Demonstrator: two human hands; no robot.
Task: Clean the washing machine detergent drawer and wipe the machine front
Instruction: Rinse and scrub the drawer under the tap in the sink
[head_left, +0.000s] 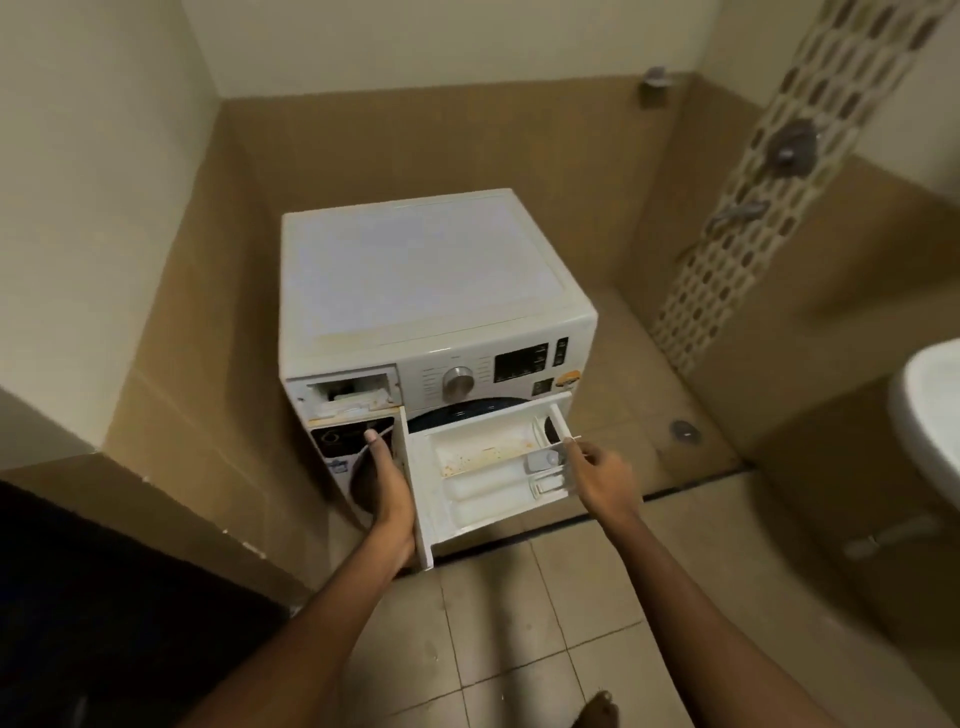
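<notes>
A white front-loading washing machine (415, 280) stands on the tiled floor in a corner. Its detergent drawer slot (349, 396) at the upper left of the front gapes dark and open. The white detergent drawer (483, 467) is out of the machine, held in the air in front of the door, with brown stains in its compartments. My left hand (387, 483) grips the drawer's front panel end, fingers stretched along it. My right hand (597, 475) pinches the drawer's far end near the small clear insert.
A white basin (930, 426) juts in at the right edge. Shower taps (789, 148) are mounted on the mosaic strip of the right wall. A floor drain (684, 430) lies right of the machine. A dark mat (104, 597) covers the floor at lower left. My foot (597, 709) shows at the bottom.
</notes>
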